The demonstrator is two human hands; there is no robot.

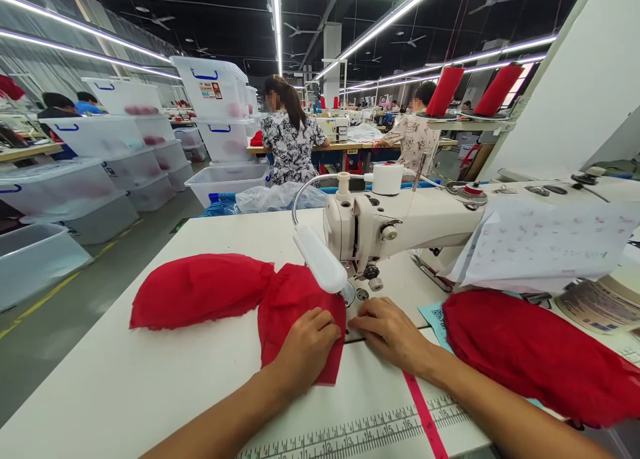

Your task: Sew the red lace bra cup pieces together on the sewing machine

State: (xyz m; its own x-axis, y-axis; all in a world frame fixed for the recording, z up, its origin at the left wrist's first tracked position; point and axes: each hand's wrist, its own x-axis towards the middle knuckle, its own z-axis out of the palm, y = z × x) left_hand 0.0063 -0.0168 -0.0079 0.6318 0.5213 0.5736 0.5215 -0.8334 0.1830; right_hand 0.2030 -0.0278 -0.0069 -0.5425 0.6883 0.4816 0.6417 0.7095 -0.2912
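My left hand (306, 348) lies curled on a red fabric piece (293, 306) on the white sewing table (150, 372), pressing it down just left of the needle. My right hand (387, 329) rests with fingers bent at the fabric's right edge, beneath the head of the white sewing machine (400, 226). A second red padded piece (200, 289) lies joined to the first, further left. What the fingertips pinch is hidden.
A pile of red fabric (535, 356) lies at the right by my forearm. Papers (540, 242) drape over the machine arm. Stacked clear plastic bins (100, 172) line the aisle at left. Two people (293, 136) sit at tables behind. Ruler markings (350, 432) run along the table front.
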